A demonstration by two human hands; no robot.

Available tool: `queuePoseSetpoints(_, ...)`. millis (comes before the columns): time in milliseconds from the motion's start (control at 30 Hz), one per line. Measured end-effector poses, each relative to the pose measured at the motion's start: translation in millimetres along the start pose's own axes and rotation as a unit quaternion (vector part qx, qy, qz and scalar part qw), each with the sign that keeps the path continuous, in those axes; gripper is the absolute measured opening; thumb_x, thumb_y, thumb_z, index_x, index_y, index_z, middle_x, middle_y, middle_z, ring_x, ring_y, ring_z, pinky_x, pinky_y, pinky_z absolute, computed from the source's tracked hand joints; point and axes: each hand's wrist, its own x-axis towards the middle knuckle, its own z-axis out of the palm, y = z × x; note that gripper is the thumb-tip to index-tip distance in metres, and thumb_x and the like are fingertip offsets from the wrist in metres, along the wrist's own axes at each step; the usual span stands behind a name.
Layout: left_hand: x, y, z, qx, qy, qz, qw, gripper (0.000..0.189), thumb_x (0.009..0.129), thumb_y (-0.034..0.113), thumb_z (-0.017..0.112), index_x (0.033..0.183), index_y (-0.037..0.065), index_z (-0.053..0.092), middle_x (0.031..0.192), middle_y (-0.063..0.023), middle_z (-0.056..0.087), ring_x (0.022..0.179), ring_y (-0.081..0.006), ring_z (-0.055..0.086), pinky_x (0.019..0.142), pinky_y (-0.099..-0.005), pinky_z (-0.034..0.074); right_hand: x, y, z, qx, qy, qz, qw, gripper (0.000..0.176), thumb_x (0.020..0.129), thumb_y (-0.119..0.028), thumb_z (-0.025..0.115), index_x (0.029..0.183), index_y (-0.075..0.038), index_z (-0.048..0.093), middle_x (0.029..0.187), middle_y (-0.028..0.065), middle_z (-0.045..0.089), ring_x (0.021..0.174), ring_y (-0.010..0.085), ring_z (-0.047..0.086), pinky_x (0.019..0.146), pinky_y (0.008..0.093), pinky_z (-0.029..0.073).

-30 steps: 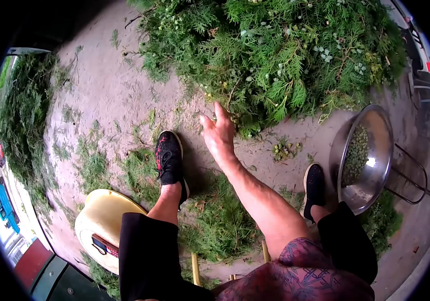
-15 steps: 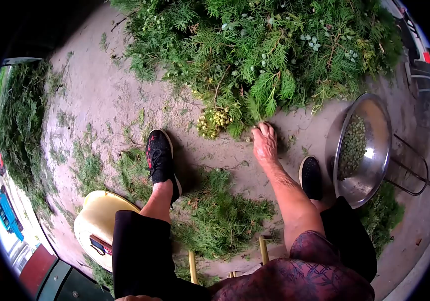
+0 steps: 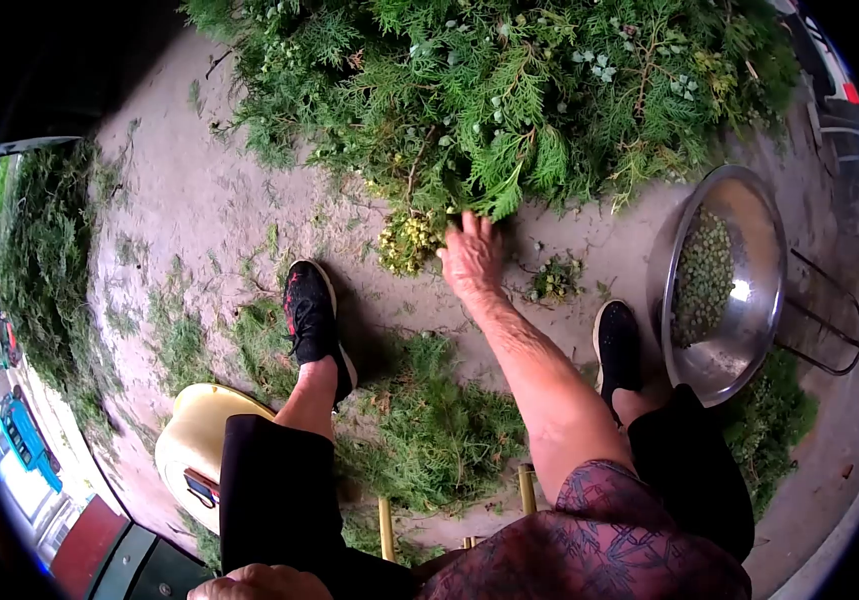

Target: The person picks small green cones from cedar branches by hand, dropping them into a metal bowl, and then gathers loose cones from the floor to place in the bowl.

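My right hand (image 3: 471, 258) reaches down to the front edge of a big heap of cut evergreen branches (image 3: 549, 110). Its fingers curl downward among the lowest sprigs, and whatever they pinch is hidden. Just left of the fingertips is a cluster of small yellowish cones (image 3: 407, 243). A small sprig with cones (image 3: 555, 278) lies on the ground to the right of the hand. My left hand (image 3: 261, 583) rests by my left knee at the bottom edge, only its back and knuckles showing; its fingers are mostly out of sight.
A steel bowl (image 3: 777, 290) holding many small green cones leans tilted beside my right shoe (image 3: 617, 350). A yellow stool (image 3: 174, 440) with a phone-like item on it stands left of my leg. Loose green clippings (image 3: 439, 430) lie between my feet; more branches (image 3: 44, 260) line the far left.
My right hand has moved left and slightly forward to the heap's edge, uncovering the small sprig on the ground. More of my left hand shows at the bottom. The view has shifted slightly.
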Motion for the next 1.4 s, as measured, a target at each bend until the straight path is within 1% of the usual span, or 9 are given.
queuePoseSetpoints(367, 0.0, -1.6, -6.0, -0.009, -0.008, 0.012, 1.000, 0.017, 0.081, 0.013, 0.061, 0.091, 0.001, 0.056, 0.064, -0.0059, 0.049, 0.054, -0.0134, 0.043, 0.048, -0.0248, 0.032, -50.9, 102.2, -25.9, 0.091, 0.171, -0.061, 0.979, 0.017, 0.065, 0.004, 0.052, 0.076, -0.008, 0.057, 0.092, 0.0089, 0.056, 0.087, 0.0308, 0.050, 0.074, 0.0399, 0.041)
queuePoseSetpoints(500, 0.5, -0.5, -4.9, 0.007, -0.017, 0.009, 1.000, 0.018, 0.082, 0.014, 0.060, 0.092, 0.000, 0.055, 0.065, -0.0061, 0.049, 0.055, -0.0137, 0.043, 0.049, -0.0247, 0.032, -54.5, 104.0, -57.7, 0.277, 0.169, 0.111, 0.940, 0.032, 0.071, -0.002, 0.059, 0.102, -0.007, 0.055, 0.091, 0.0113, 0.058, 0.086, 0.0314, 0.053, 0.079, 0.0378, 0.043)
queuePoseSetpoints(600, 1.7, -1.2, -3.9, 0.014, -0.022, 0.020, 0.999, 0.018, 0.083, 0.014, 0.060, 0.093, 0.000, 0.055, 0.065, -0.0064, 0.049, 0.055, -0.0141, 0.043, 0.049, -0.0247, 0.032, -50.3, 109.8, -66.7, 0.272, 0.158, 0.078, 0.946, 0.037, 0.071, 0.000, 0.059, 0.107, -0.005, 0.055, 0.092, 0.0108, 0.058, 0.083, 0.0269, 0.056, 0.076, 0.0336, 0.044)
queuePoseSetpoints(800, 2.8, 1.5, 0.7, -0.022, -0.053, -0.024, 0.998, 0.023, 0.085, 0.013, 0.056, 0.103, -0.001, 0.052, 0.086, -0.0101, 0.050, 0.069, -0.0170, 0.045, 0.057, -0.0276, 0.039, -61.8, 119.7, -78.1, 0.630, 0.006, 0.231, 0.741, 0.029, 0.080, -0.001, 0.058, 0.109, -0.001, 0.054, 0.093, 0.0036, 0.060, 0.079, 0.0126, 0.057, 0.066, 0.0275, 0.048)
queuePoseSetpoints(867, 7.0, -12.9, 8.7, 0.003, 0.005, 0.041, 0.999, 0.017, 0.083, 0.011, 0.059, 0.089, -0.003, 0.052, 0.068, -0.0071, 0.050, 0.052, -0.0129, 0.044, 0.045, -0.0240, 0.036, -67.4, 117.3, -94.3, 0.682, -0.018, 0.246, 0.688, 0.024, 0.082, -0.002, 0.057, 0.106, 0.000, 0.054, 0.092, 0.0041, 0.060, 0.078, 0.0147, 0.059, 0.065, 0.0298, 0.050)
queuePoseSetpoints(967, 11.1, -14.3, 9.8, -0.040, -0.017, -0.007, 0.999, 0.019, 0.080, 0.011, 0.062, 0.092, -0.003, 0.061, 0.091, -0.0128, 0.059, 0.064, -0.0140, 0.056, 0.057, -0.0226, 0.045, -75.8, 103.5, -120.4, 0.712, -0.004, 0.258, 0.653, 0.015, 0.084, -0.004, 0.056, 0.098, -0.002, 0.056, 0.089, 0.0037, 0.060, 0.075, 0.0144, 0.059, 0.063, 0.0297, 0.051)
queuePoseSetpoints(1167, 18.3, -30.1, 28.2, -0.013, -0.067, -0.041, 0.997, 0.018, 0.084, 0.009, 0.057, 0.099, 0.000, 0.060, 0.080, -0.0045, 0.062, 0.069, -0.0105, 0.055, 0.064, -0.0228, 0.043, -93.3, 44.8, -197.0, 0.772, 0.021, 0.195, 0.604, 0.018, 0.082, -0.003, 0.057, 0.100, -0.002, 0.056, 0.088, 0.0038, 0.061, 0.073, 0.0137, 0.058, 0.062, 0.0289, 0.051)
queuePoseSetpoints(1300, 19.2, -43.5, 41.3, 0.037, -0.100, -0.002, 0.994, 0.022, 0.084, 0.011, 0.057, 0.103, 0.001, 0.059, 0.086, -0.0034, 0.062, 0.074, -0.0100, 0.056, 0.064, -0.0228, 0.042, -116.5, -9.6, -266.8, 0.716, 0.008, 0.108, 0.689, 0.024, 0.080, -0.002, 0.059, 0.104, -0.001, 0.056, 0.088, 0.0048, 0.062, 0.073, 0.0143, 0.060, 0.061, 0.0267, 0.050)
queuePoseSetpoints(1400, 17.0, -44.7, 46.5, 0.056, -0.142, 0.055, 0.987, 0.024, 0.084, 0.014, 0.057, 0.104, 0.000, 0.059, 0.090, -0.0049, 0.062, 0.078, -0.0127, 0.058, 0.067, -0.0250, 0.044, -137.0, -41.9, -307.0, 0.435, 0.094, -0.027, 0.895, 0.025, 0.080, -0.003, 0.059, 0.104, 0.001, 0.055, 0.087, 0.0079, 0.062, 0.074, 0.0154, 0.061, 0.061, 0.0268, 0.049)
